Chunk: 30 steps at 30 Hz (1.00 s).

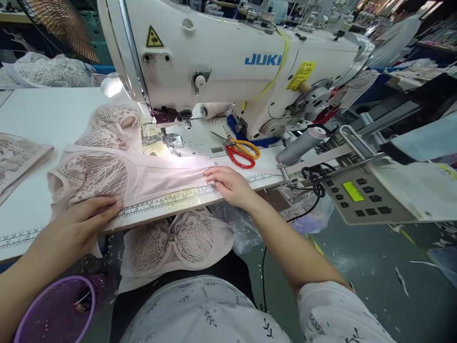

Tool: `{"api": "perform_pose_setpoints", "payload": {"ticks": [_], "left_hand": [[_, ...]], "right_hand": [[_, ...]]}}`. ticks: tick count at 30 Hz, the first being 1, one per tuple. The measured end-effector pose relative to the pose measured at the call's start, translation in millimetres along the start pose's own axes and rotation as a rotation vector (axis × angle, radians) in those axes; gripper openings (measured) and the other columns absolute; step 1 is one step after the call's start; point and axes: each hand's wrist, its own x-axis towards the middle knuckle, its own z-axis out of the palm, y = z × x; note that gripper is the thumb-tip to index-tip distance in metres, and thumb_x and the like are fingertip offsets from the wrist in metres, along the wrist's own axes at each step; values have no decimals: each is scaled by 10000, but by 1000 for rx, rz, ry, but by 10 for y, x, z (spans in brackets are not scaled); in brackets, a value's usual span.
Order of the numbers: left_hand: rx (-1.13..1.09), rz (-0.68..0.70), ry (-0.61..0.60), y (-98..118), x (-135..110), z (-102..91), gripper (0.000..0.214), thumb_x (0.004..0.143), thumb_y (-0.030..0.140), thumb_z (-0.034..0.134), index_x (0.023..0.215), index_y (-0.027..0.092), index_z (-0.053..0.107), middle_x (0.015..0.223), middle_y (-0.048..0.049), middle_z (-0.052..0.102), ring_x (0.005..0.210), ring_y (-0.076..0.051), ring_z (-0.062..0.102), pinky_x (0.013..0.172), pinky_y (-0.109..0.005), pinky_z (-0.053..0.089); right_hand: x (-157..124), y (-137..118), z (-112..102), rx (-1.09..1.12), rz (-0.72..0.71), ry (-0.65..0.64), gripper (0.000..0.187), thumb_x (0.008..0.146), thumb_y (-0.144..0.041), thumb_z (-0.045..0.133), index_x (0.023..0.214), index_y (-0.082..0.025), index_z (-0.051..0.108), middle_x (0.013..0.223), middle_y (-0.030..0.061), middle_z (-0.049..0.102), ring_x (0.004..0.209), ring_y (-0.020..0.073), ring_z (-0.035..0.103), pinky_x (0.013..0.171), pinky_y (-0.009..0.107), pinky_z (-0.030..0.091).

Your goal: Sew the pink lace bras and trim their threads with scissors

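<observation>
A pale pink lace bra (153,178) lies along the table's front edge, its side band stretched out to the right below the sewing machine (214,57). My left hand (84,221) rests on the lower edge of a lace cup, fingers extended and lying on the fabric; the thumb is not clear. At the far end of the band, my right hand (230,186) has its fingers closed together over the fabric. Under the bra runs a printed ruler strip (171,199). A second bra (178,240) lies across my lap.
Scissors (243,151) with red and orange handles lie right of the needle area. A grey thread cone (302,145) and a control panel (357,193) stand further right. More lace pieces (21,159) lie at left. A purple basket (57,309) stands below.
</observation>
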Motion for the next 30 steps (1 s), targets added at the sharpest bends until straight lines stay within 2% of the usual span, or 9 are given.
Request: {"api": "perform_pose_setpoints", "payload": {"ticks": [4,8,12,15,17,19,21,24,30], "left_hand": [[-1,-63,-20,55,103,-32,315,911,176,371,1078,163,638,1123,-124,630,956,-221,620,802,-354,519],[36,-153,-125,147,233,-81,331,917,190,342,984,133,661,1017,-126,665,895,-235,616,760,-361,510],[60,-204,-221,164,326,-116,308,864,142,368,977,115,653,981,-134,670,878,-256,611,723,-370,491],[11,-277,-157,139,328,-118,269,876,174,390,914,136,654,893,-99,674,793,-224,622,658,-326,477],[1,-307,-93,136,307,-111,276,905,218,379,897,140,644,871,-86,673,770,-206,626,654,-313,475],[-2,-315,-35,148,280,-97,292,922,236,360,903,138,634,898,-88,675,794,-201,632,678,-313,481],[-14,-312,19,173,250,-74,296,930,240,352,912,137,629,914,-89,674,807,-197,635,682,-308,486],[-39,-292,70,217,206,-26,285,933,231,363,921,149,635,918,-78,672,819,-177,634,672,-279,489],[-71,-230,91,213,140,52,290,932,222,392,924,146,672,910,-90,667,827,-184,618,694,-290,487]], "right_hand": [[-13,6,-19,9,-33,40,269,773,-39,439,841,-188,653,1020,79,700,997,193,624,899,393,500],[-62,-144,-48,-68,-120,63,207,808,-98,478,878,-198,645,935,76,714,905,215,644,798,389,534],[-103,-467,54,-46,-302,-102,203,865,-124,472,974,-171,637,995,92,714,917,193,663,794,336,550],[-67,-745,316,-29,-445,-252,247,904,-164,447,1064,-129,632,1129,122,677,1037,197,634,880,334,530],[21,-900,534,-99,-499,-320,304,920,-204,437,1141,-84,606,1246,158,608,1146,231,573,954,374,486],[152,-1009,713,-206,-464,-388,383,918,-265,465,1221,-50,558,1330,188,531,1225,271,501,1010,423,428],[282,-1077,819,-289,-369,-420,476,910,-351,491,1281,-53,511,1337,192,521,1219,289,493,1005,447,413],[395,-1131,867,-345,-281,-410,509,903,-445,486,1270,-93,525,1258,163,586,1140,293,530,939,446,437],[384,-1123,910,-367,-301,-370,485,874,-471,532,1196,-112,578,1188,159,624,1082,318,538,893,456,433]]}}
